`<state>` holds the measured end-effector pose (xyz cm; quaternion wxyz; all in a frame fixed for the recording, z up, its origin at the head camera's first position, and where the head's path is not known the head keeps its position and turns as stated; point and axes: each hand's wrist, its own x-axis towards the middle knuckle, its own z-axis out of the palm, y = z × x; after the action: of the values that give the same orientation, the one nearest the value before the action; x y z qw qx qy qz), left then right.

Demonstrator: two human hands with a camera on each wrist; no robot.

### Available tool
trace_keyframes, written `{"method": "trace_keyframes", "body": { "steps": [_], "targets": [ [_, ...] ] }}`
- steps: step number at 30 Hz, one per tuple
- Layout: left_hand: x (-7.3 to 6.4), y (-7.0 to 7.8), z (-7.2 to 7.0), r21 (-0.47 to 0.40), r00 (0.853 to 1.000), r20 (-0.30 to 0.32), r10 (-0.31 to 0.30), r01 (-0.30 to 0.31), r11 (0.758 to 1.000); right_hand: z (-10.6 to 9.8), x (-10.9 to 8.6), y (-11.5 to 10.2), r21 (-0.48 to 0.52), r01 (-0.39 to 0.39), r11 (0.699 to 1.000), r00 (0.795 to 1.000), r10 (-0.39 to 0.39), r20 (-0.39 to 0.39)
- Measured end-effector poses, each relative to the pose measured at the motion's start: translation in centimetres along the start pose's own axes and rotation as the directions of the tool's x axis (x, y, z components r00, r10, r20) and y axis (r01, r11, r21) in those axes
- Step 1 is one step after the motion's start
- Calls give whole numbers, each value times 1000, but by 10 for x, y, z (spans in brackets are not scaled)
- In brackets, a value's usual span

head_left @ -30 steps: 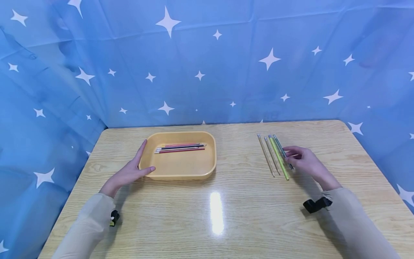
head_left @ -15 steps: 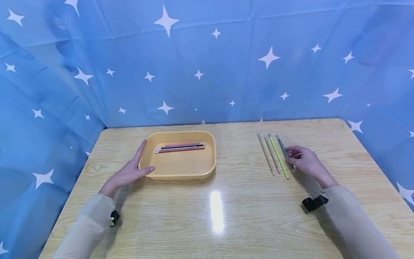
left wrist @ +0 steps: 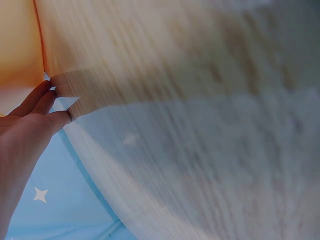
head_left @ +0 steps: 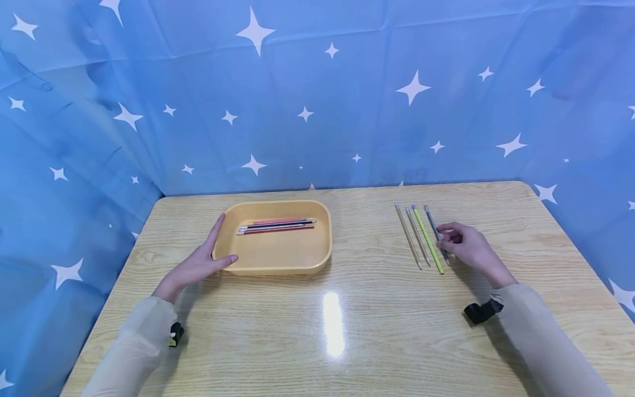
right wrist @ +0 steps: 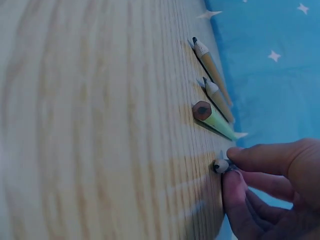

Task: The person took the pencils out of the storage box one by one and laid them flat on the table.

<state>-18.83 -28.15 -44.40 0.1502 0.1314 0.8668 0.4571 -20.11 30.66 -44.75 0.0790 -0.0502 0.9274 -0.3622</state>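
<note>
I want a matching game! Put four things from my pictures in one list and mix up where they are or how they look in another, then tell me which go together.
Column 1
1. Left hand
2. Right hand
3. Lime pencil
4. Cloth

Column 2
A. Pinching the dark pencil
B. Starry blue
C. Spread at one end of the tray
D. Lying on the table, held by nobody

Pairs: 1-C, 2-A, 3-D, 4-B
</note>
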Motion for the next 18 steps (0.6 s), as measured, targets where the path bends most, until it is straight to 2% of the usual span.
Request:
{"method": "trace_keyframes", "body": {
  "steps": [18],
  "targets": [
    [-1,2,0,-12,1000,6,3,-3,1000,-2,-2,-1,-10,25,1000,1000,-24,7]
  ]
}}
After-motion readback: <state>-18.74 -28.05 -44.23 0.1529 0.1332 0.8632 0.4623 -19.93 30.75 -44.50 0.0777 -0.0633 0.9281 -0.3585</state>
